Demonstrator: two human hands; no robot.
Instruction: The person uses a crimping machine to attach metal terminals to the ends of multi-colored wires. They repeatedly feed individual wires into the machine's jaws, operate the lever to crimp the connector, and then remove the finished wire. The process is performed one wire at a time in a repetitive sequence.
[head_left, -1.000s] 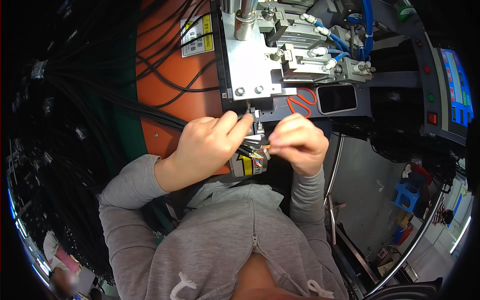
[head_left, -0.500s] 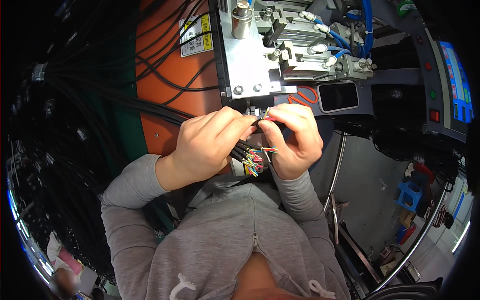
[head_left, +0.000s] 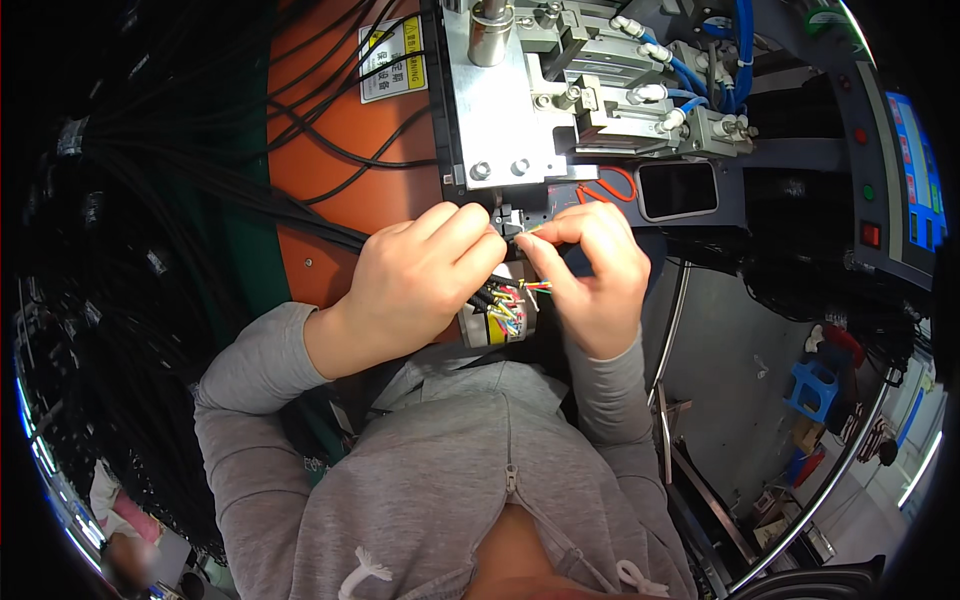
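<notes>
My left hand is closed around a bundle of black cables that runs in from the left. Below its fingers, several stripped cable ends fan out in thin coloured wires, red, yellow, blue and white among them. My right hand pinches a thin pale wire between thumb and forefinger, close to the left fingertips. Just beyond the fingertips sits a small metal and black fixture, under the front edge of the machine's metal plate. The left fingertips are partly hidden.
Pneumatic cylinders with blue hoses fill the far right of the machine. Red-handled pliers and a dark-screened phone lie right of the plate. A control panel with a lit screen stands at the right. An orange surface lies under the cables.
The coloured wires that stood up between my fingertips no longer show there; a thin pale wire does. My hands have shifted slightly, uncovering more of the fixture. The loose wire ends below have moved a little.
</notes>
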